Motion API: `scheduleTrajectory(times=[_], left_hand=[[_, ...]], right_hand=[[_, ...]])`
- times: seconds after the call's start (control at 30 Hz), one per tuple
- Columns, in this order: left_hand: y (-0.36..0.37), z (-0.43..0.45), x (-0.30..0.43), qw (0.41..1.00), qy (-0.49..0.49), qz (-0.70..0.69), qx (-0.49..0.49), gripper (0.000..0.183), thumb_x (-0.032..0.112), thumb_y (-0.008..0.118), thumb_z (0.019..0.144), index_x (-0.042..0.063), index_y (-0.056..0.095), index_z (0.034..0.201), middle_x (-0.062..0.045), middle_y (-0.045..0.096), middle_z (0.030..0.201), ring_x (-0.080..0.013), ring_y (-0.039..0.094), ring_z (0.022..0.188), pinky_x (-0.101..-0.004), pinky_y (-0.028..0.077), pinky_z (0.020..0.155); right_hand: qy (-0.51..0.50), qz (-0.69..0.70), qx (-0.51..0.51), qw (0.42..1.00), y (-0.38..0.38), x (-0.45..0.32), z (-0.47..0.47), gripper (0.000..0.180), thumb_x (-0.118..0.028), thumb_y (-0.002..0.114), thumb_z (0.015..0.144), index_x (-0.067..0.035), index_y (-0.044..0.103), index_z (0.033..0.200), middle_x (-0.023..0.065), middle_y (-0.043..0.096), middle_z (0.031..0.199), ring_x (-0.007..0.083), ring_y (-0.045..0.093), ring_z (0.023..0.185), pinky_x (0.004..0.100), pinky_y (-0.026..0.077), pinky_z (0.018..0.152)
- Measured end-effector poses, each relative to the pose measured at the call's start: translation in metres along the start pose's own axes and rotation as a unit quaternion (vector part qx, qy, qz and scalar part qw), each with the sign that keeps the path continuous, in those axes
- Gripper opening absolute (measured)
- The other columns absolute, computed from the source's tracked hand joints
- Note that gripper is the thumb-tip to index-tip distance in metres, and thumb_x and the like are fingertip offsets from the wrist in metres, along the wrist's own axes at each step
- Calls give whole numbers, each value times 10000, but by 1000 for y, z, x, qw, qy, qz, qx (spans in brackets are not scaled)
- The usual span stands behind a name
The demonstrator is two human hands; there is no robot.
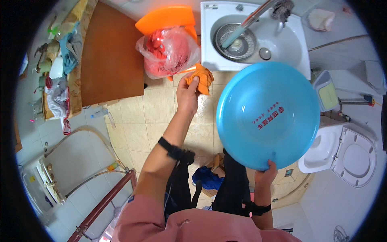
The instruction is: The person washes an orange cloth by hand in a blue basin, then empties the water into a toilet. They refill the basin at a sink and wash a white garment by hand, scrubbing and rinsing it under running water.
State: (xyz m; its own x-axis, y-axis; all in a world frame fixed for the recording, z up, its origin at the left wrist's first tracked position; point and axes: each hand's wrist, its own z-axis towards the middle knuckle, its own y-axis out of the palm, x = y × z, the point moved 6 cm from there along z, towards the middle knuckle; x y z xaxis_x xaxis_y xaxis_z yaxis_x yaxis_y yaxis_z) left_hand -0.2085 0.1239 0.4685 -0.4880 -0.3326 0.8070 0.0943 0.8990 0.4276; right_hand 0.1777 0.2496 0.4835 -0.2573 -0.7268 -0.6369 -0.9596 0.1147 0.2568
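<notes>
My left hand (188, 93) grips a crumpled orange cloth (204, 78) between thumb and fingers, out in front of me over the tiled floor. With my right hand (266, 174) I hold the near rim of a large round blue plastic basin (290, 133), thumb on the inside and the fingers hidden beneath. Red writing marks the basin's bottom, and nothing lies in it. The basin's far edge overlaps the front of the white sink (208, 36) in the picture. Just beyond my left hand is a clear plastic bag (193, 54) with red contents.
A metal strainer basin (251, 45) sits in the sink under the faucet. An orange plastic chair (169, 18) stands behind the bag. A brown wooden panel (112, 57) is at left, an open toilet (320, 148) at right. Blue cloth (207, 178) lies between my legs.
</notes>
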Motion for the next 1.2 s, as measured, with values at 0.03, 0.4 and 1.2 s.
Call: scheduleTrajectory(times=[0.03, 0.4, 1.2], left_hand=[[12, 12, 1, 998, 17, 59, 6, 336, 128, 571, 888, 27, 460, 1189, -94, 567, 1072, -180, 588, 922, -313, 518, 751], [47, 81, -47, 626, 175, 758, -48, 818, 73, 579, 753, 226, 157, 1438, -317, 171, 1414, -449, 327, 1242, -481, 276, 1029], [-328, -352, 332, 947, -9, 41, 320, 359, 300, 533, 907, 32, 513, 1144, -89, 604, 995, -176, 606, 807, -293, 494, 662]], right_hand=[[3, -25, 22, 999, -6, -16, -6, 575, -55, 476, 721, 30, 380, 1282, 146, 453, 1211, 331, 444, 1133, 475, 396, 944], [52, -24, 77, 995, -51, -85, -50, 537, -51, 505, 689, 26, 445, 1218, 138, 487, 1155, 302, 480, 1061, 434, 413, 911], [-253, -421, -496, 716, 269, 22, -318, 228, 31, 599, 680, -49, 558, 889, 158, 608, 872, 340, 577, 784, 417, 474, 663]])
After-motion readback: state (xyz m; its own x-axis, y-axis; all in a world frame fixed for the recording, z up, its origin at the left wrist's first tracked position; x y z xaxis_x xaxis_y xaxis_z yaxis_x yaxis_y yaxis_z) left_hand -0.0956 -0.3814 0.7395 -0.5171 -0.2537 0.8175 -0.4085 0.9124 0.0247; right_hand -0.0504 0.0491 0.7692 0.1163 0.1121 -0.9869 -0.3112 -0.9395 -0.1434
